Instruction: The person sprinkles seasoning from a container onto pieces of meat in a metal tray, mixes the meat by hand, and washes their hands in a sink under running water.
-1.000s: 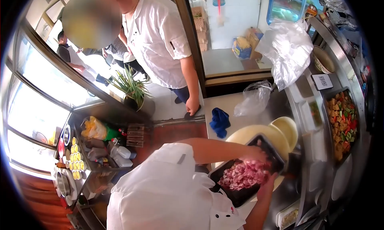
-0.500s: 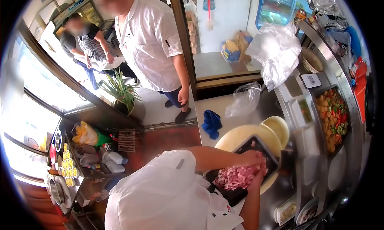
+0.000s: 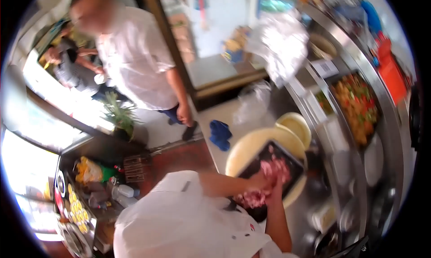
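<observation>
A dark rectangular tray (image 3: 294,166) holds pink raw meat pieces (image 3: 252,198) and rests over a round, pale cutting board (image 3: 240,157). My left hand (image 3: 261,180) reaches in from the upper side, its fingers in the meat. From below comes my right hand (image 3: 274,191), close beside the left, also gripping meat. Some of the meat bulges up past both hands toward the tray's far end. Motion blur and the meat hide most of the fingertips.
A blue cloth (image 3: 220,135) lies on the counter near a clear plastic bag (image 3: 252,101). Beside the board stands a pale round container (image 3: 296,127). A tray of chopped vegetables (image 3: 357,107) sits to the right. Another person (image 3: 134,56) in white stands beyond the counter.
My head has turned, so the scene sits shifted and more blurred. Both hands have gathered closer together, and the meat is now heaped on either side of them.
</observation>
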{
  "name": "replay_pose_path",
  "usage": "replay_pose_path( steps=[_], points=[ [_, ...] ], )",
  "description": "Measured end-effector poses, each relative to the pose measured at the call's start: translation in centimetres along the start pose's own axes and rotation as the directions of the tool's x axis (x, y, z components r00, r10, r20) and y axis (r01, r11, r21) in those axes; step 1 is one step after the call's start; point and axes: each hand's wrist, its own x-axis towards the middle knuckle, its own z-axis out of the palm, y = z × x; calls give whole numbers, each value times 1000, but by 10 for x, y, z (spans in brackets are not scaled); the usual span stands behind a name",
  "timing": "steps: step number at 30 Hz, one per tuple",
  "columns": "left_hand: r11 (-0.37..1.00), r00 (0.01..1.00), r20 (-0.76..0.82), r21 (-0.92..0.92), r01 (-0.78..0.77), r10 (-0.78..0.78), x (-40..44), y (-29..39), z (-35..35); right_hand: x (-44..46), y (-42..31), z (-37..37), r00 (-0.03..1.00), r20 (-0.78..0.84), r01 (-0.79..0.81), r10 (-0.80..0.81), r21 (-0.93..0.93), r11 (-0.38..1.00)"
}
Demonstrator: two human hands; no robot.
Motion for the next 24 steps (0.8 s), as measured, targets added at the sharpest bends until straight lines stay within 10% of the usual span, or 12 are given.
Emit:
replay_pose_path(
  steps=[4, 9, 10, 16, 19, 24],
  points=[
    [994, 930, 367, 92, -64, 26, 14, 24, -27, 15, 8, -46, 934, -242, 186, -262, -297, 937],
    [890, 772, 614, -243, 385, -166, 28, 30, -63, -5, -15, -58, 919, -379, -62, -114, -421, 905],
    [916, 786, 618, -308, 256, -13, 21, 34, -70, -21, -16, -53, 937, -337, -69, -89, -429, 901],
    [836, 820, 420, -215, 505, -388, -41, 30, -58, -25, 45, -87, 905, -402, -79, 141, 168, 983],
    [720, 869, 467, -547, 428, -162, -40, -7, -13, -6, 54, -66, 969, -224, -66, 100, 156, 986],
    [927, 888, 455, -298, 228, -71, -24, 45, -40, -40, 25, -43, 909, -409, -102, 77, -39, 994]
  ],
)
